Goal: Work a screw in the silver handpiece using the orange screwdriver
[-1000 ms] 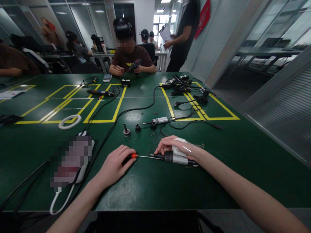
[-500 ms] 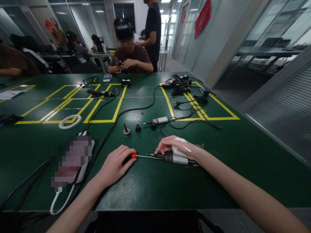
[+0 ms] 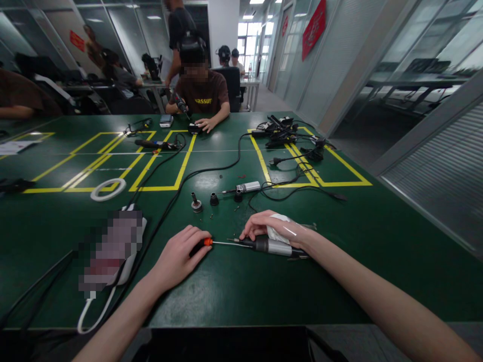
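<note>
My left hand (image 3: pixel 183 257) lies on the green table, its fingers closed over the handle of a screwdriver (image 3: pixel 208 242). The handle is black with an orange-red collar, and its thin metal shaft points right. The shaft's end meets the front part of a black-and-silver cylindrical hand tool (image 3: pixel 279 247) lying flat. Just behind this tool rests my right hand (image 3: pixel 264 225), fingers loosely curved, fingertips close to the tool's front end. No object shows in those fingers. A white patch (image 3: pixel 281 227) covers part of the right hand near the wrist.
Beyond my hands stand small black parts (image 3: pixel 214 199) and a second silver tool (image 3: pixel 248 187). Tangled black cables (image 3: pixel 281 131) lie at the back right. A white ring (image 3: pixel 108 189) and a blurred device (image 3: pixel 116 241) are left. A co-worker (image 3: pixel 206 95) sits opposite with a drill (image 3: pixel 181 104).
My hands and the tools stay still. The co-worker opposite has sat up, with one hand now at the black object on the table. The standing person has moved left.
</note>
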Demonstrator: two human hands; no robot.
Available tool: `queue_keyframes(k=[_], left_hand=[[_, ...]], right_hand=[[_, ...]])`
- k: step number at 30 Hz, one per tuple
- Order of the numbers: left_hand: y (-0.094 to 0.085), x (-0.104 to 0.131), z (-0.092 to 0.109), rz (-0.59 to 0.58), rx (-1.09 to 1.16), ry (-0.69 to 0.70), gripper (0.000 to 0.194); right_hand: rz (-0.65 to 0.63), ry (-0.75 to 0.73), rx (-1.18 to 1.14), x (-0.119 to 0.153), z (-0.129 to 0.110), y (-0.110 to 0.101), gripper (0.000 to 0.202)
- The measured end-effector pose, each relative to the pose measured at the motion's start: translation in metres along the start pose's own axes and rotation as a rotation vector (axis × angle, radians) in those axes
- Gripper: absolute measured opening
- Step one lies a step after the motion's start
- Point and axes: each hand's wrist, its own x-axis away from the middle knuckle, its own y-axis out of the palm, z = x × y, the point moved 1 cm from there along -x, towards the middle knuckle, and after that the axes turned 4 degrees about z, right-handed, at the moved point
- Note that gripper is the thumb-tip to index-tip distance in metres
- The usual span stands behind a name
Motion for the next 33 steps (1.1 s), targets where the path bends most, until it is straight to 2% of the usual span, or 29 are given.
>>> queue_keyframes(k=[33], left_hand=[[-0.0001,0.0000,-0.0009,0.000,-0.009,0.013,0.015]], right_hand=[[-0.005,0.005,-0.033,0.0008,-0.0011,0.0002,0.040]])
